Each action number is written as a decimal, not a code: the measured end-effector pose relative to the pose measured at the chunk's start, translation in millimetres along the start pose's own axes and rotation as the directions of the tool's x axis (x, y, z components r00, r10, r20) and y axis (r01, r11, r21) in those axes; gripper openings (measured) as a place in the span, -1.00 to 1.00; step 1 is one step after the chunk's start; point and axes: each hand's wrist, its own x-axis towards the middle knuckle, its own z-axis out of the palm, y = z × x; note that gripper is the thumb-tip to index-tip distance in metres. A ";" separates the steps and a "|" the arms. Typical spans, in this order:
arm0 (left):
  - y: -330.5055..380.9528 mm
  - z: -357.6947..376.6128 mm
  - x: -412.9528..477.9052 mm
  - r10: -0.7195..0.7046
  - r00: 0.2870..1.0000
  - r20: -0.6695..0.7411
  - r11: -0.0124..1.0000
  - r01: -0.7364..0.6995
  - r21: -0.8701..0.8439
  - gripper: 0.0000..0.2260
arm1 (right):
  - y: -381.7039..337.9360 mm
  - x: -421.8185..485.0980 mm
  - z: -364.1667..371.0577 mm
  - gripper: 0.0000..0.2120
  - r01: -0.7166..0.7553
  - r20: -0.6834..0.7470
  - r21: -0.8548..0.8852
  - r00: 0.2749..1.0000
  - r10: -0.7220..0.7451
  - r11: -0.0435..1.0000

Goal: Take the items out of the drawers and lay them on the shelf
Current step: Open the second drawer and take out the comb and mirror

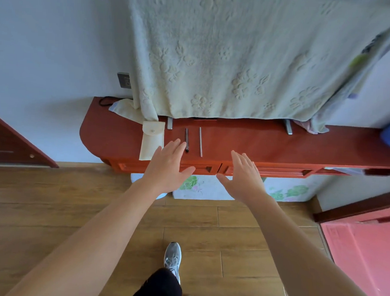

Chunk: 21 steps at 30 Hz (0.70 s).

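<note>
Left hand [168,166], right hand [244,174] spread; pen [186,140] lies front-to-back.

One cream pouch [152,139] on my shelf [301,148]; right of the pouch, two thin rods: one dark rod [186,140], one silver rod [200,141]. Below the pouch, two drawer fronts [278,171]. My left hand [168,166] and right hand [246,174] make two.

Cream pouch [151,141], dark rod [186,140] and silver rod [200,141] lie on the red shelf [279,147].

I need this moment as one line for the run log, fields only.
left hand: open, empty | right hand: open, empty | shelf: cream pouch, dark pen, silver rod
</note>
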 end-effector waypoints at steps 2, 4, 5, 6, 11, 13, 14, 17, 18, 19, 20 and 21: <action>7.5 -4.6 12.9 -0.001 1.000 -0.011 0.999 0.001 -0.047 -0.32 | 9.5 2.5 -8.2 -0.23 -0.039 -0.015 0.007 0.999 0.039 0.999; 13.7 -5.9 30.0 0.026 1.000 -0.014 0.999 -0.026 -0.045 -0.33 | 18.3 7.4 -15.9 -0.24 -0.076 -0.032 0.007 0.997 0.076 0.997; 17.3 -5.5 38.8 0.046 0.999 -0.009 0.998 -0.047 -0.038 -0.33 | 22.5 9.7 -20.2 -0.24 -0.095 -0.036 0.001 0.995 0.095 0.995; 21.5 -5.3 47.2 0.067 0.998 0.000 0.997 -0.067 -0.037 -0.33 | 26.4 11.4 -24.8 -0.24 -0.111 -0.037 -0.007 0.993 0.111 0.994; 45.9 -3.6 86.1 0.169 0.985 0.043 0.985 -0.168 -0.030 -0.33 | 48.2 17.3 -49.1 -0.29 -0.191 -0.056 -0.011 0.980 0.190 0.982; 58.3 -4.3 98.6 0.199 0.978 0.066 0.980 -0.198 -0.024 -0.33 | 58.7 18.3 -58.7 -0.29 -0.219 -0.066 0.003 0.974 0.219 0.976; 65.4 -4.9 103.9 0.213 0.974 0.075 0.977 -0.212 -0.017 -0.33 | 64.3 18.7 -63.1 -0.29 -0.231 -0.071 0.009 0.970 0.231 0.973; 88.7 -4.4 118.7 0.237 0.966 0.105 0.971 -0.240 0.013 -0.33 | 83.0 21.1 -73.4 -0.30 -0.250 -0.082 0.031 0.964 0.252 0.968; 97.1 -3.2 123.1 0.241 0.964 0.112 0.969 -0.245 0.023 -0.33 | 90.2 21.9 -76.3 -0.30 -0.248 -0.084 0.035 0.965 0.250 0.968; 105.7 -1.2 127.3 0.241 0.964 0.117 0.969 -0.246 0.032 -0.33 | 98.3 22.9 -78.8 -0.31 -0.243 -0.084 0.039 0.966 0.246 0.969; 114.7 1.2 131.3 0.237 0.964 0.122 0.969 -0.243 0.039 -0.33 | 106.9 23.8 -81.4 -0.31 -0.236 -0.083 0.042 0.968 0.239 0.971; 124.3 4.3 135.0 0.231 0.965 0.124 0.970 -0.237 0.044 -0.32 | 116.6 24.5 -83.8 -0.32 -0.229 -0.082 0.044 0.969 0.232 0.972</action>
